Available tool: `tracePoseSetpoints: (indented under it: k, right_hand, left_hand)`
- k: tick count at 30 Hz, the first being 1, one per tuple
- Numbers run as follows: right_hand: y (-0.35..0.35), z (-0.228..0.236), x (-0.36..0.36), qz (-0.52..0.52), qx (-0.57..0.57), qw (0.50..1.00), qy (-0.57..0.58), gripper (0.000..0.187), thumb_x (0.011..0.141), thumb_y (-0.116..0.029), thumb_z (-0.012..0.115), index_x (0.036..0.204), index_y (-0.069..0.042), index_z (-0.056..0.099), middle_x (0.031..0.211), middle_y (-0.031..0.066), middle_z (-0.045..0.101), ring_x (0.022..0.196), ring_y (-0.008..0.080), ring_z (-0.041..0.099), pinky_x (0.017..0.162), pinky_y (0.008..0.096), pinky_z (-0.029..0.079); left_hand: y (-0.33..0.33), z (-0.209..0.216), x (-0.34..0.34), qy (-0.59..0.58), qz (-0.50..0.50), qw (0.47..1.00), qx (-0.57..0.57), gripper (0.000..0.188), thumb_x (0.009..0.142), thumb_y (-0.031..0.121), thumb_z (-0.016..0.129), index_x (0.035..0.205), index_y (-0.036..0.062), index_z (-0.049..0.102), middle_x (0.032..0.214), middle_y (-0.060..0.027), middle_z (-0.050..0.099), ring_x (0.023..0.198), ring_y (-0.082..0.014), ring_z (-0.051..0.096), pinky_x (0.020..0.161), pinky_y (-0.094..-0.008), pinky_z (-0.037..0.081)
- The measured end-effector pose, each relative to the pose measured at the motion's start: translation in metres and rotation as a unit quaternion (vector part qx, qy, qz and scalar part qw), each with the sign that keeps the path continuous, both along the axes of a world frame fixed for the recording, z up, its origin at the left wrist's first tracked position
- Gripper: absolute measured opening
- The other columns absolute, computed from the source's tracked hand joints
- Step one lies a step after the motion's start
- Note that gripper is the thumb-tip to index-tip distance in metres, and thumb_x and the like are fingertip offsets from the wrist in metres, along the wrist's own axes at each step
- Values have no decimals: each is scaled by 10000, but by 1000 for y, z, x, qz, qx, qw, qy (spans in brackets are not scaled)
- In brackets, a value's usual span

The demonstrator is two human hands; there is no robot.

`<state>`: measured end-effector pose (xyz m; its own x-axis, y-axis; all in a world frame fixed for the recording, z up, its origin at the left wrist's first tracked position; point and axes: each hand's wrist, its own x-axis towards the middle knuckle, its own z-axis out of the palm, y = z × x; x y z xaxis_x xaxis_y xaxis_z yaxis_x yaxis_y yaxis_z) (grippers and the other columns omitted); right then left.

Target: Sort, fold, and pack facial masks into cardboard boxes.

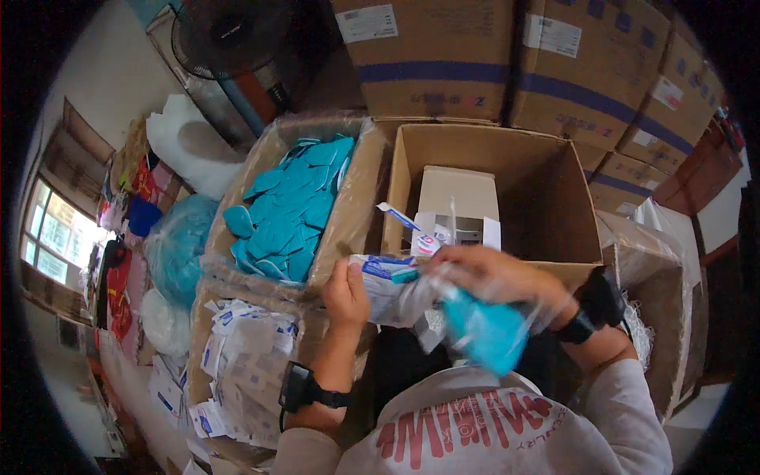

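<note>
My left hand (347, 294) is closed on a small white-and-blue printed box (384, 267), its thumb along the near end. A bit of teal shows at the box's right end. My right hand (495, 273), blurred by motion, has its fingers bent over a crumpled clear plastic bag (423, 297) beside that box. Below the right hand hangs a flat teal piece (487, 328), also smeared, with clear film about it. Just beyond my hands, a white carton (459, 190) with raised flaps and a printed slip (398, 216) sits inside an open cardboard box (546, 190).
Left of that box, a plastic-lined carton holds a heap of teal pieces (297, 210). Nearer, another carton contains printed white leaflets (249, 348). Sealed cardboard boxes (431, 47) are stacked behind. A black fan (229, 36) stands far left; a lined carton (649, 309) is at right.
</note>
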<state>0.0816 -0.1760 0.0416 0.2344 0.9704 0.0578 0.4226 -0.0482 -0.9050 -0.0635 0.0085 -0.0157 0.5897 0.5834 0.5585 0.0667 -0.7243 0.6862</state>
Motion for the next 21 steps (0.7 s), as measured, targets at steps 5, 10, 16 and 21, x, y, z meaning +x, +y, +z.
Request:
tracePoseSetpoints:
  k: [5,10,16,21]
  right_hand:
    - [20,-20,-19,20,-37,989,-141,226,869,-235,507,971,-35,536,781,137,592,699,273,582,606,367,437]
    - [26,-20,-14,-101,-37,994,-2,235,823,-267,586,903,-52,531,724,132,583,653,249,584,555,346,436]
    - [34,-20,-26,-91,-64,962,-250,300,805,-357,580,900,-73,565,705,149,600,636,315,586,561,383,448]
    - [41,-17,-22,-110,-106,960,-233,333,814,-394,554,918,-79,573,715,154,607,635,322,587,571,385,451]
  left_hand:
    - [-5,2,-6,26,-53,998,16,230,891,205,418,884,14,544,701,-197,571,648,-384,565,555,-407,427]
    - [-6,2,-8,-11,-49,999,-7,219,889,198,424,887,16,547,717,-191,575,665,-374,572,573,-402,436]
    - [-9,8,-15,27,-28,999,0,208,888,187,426,894,17,545,730,-190,578,680,-370,577,583,-390,440]
    - [-5,1,-19,8,-46,997,-69,207,887,191,430,900,20,545,744,-197,572,709,-371,579,586,-393,443]
